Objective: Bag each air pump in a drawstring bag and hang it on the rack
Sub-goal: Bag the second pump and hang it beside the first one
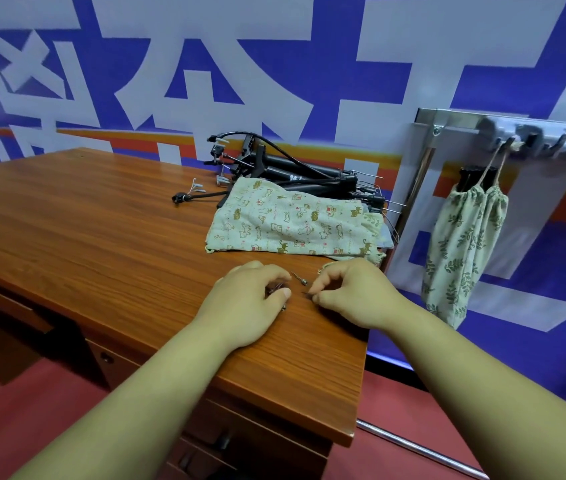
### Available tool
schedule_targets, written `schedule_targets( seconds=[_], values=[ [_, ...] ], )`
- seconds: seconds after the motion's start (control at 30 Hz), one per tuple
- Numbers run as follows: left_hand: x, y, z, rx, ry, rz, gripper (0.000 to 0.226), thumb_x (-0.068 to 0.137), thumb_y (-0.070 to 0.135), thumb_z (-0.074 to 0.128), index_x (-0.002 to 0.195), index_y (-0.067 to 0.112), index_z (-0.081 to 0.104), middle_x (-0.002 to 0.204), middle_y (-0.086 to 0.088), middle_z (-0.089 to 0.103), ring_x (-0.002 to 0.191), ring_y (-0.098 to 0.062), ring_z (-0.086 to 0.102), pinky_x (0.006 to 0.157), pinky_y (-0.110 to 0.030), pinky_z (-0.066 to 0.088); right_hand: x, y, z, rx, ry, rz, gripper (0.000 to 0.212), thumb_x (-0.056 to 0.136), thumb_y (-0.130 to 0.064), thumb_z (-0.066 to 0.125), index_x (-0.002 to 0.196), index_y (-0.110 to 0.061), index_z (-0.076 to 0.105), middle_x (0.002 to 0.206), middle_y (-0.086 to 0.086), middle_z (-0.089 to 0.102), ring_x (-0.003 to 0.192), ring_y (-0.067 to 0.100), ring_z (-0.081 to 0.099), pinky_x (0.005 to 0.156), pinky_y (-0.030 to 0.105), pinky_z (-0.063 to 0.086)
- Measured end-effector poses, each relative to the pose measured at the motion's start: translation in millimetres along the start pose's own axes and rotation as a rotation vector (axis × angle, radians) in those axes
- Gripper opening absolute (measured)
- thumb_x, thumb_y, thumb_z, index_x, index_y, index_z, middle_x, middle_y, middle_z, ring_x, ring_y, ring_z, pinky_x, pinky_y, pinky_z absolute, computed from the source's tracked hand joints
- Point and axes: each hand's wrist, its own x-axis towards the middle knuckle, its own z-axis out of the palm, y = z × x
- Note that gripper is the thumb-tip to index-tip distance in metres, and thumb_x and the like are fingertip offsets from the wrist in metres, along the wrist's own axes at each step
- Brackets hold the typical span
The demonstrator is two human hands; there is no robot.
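The left hand point(250, 299) curls round small dark fittings point(276, 289) and the right hand point(354, 292) pinches a thin dark pin point(307, 293), both low on the worktop point(101, 220). A metal needle point(299, 278) lies between them. Beyond, cat-print drawstring bags point(292, 223) lie flat against the heaped black air pumps point(295, 169). A leaf-print bag point(461, 244) hangs on the wall rack point(534, 135).

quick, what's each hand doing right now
Left hand: fingers curled, pinching small dark parts.
Right hand: pinching a small dark pin.
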Motion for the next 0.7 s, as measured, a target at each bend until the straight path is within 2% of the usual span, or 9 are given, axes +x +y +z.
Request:
schedule_targets(
  seconds=[0.2,0.33,0.43,0.57,0.7],
  values=[
    [0,0,0,-0.006,0.005,0.000,0.035,0.098,0.046,0.052,0.132,0.045,0.057,0.104,0.018,0.056,0.106,-0.009,0.053,0.097,-0.040,0.048,-4,11,0,0.445,0.187,0.098,0.011,0.086,-0.012,0.077,0.086,-0.023,0.076,0.080,0.001,0.076,0.072,0.011,0.068,0.081,0.034,0.056],
    [1,1,0,0.023,-0.001,0.006,0.036,0.097,0.049,0.051,0.133,0.043,0.057,0.108,0.015,0.056,0.109,-0.011,0.054,0.098,-0.042,0.049,-1,13,4,0.329,0.195,0.052,0.016,0.096,-0.020,0.065,0.106,-0.028,0.074,0.079,-0.003,0.074,0.070,0.005,0.065,0.079,0.029,0.054],
    [4,-1,0,-0.012,-0.001,0.000,0.035,0.096,0.049,0.054,0.130,0.040,0.059,0.103,0.017,0.056,0.099,-0.008,0.056,0.093,-0.038,0.050,-2,10,3,0.299,0.145,0.022,0.019,0.100,-0.016,0.056,0.100,-0.026,0.072,0.079,-0.009,0.070,0.066,0.002,0.061,0.076,0.026,0.052],
    [17,0,-7,-0.080,-0.024,-0.009,0.031,0.096,0.047,0.056,0.125,0.037,0.061,0.100,0.015,0.059,0.087,-0.003,0.057,0.079,-0.029,0.049,-2,7,4,0.329,0.097,0.009,0.014,0.100,-0.016,0.057,0.095,-0.022,0.069,0.081,-0.006,0.073,0.066,0.006,0.063,0.076,0.031,0.053],
    [43,6,-23,-0.132,0.043,0.023,0.027,0.098,0.045,0.056,0.123,0.037,0.062,0.100,0.015,0.060,0.087,-0.003,0.056,0.072,-0.026,0.045,5,4,-8,0.523,0.131,0.053,0.008,0.098,-0.010,0.061,0.096,-0.014,0.068,0.081,0.000,0.074,0.062,0.009,0.063,0.061,0.023,0.049]
  ],
)
